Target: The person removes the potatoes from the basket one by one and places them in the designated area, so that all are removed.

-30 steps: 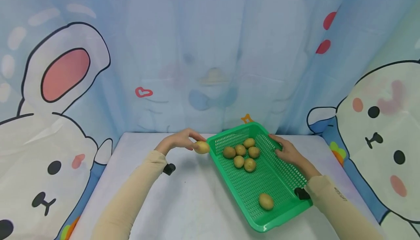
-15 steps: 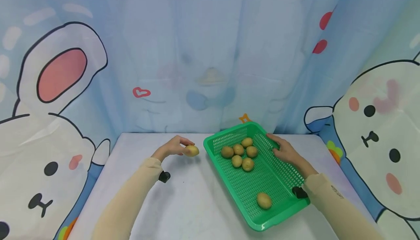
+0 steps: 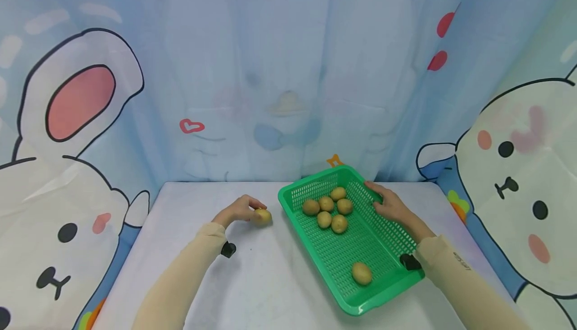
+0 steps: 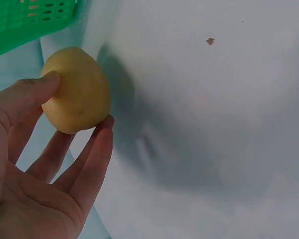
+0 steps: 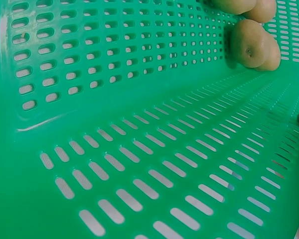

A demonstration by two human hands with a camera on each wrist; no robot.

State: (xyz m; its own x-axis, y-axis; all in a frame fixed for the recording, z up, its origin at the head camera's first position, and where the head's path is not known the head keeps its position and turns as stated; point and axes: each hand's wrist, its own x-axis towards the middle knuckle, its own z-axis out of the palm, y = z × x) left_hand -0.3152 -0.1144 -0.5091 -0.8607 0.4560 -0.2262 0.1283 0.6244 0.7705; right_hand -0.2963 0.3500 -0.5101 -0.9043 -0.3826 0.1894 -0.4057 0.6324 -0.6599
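My left hand [image 3: 239, 210] holds a yellow potato [image 3: 263, 217] low over the white table, left of the basket. In the left wrist view the thumb lies on one side of the potato [image 4: 79, 92] and the fingertips on the other. A green plastic basket [image 3: 344, 250] with slotted walls stands at an angle on the right. My right hand [image 3: 393, 206] grips its right rim near the far corner, thumb on the inner side; some fingers are hidden behind the wall. Several potatoes [image 3: 325, 203] cluster at the basket's far end, and one potato [image 3: 362, 273] lies near its front.
The white-covered table [image 3: 252, 280] ends at a blue cartoon-print curtain [image 3: 288, 69] behind the basket. Rabbit-print cloth [image 3: 54, 210] hangs at both sides. A small brown speck [image 4: 210, 41] shows on the cloth in the left wrist view.
My left hand has carried the potato from beside the basket's left rim leftward and down toward the table. My right hand stays on the rim; the head view has shifted slightly.
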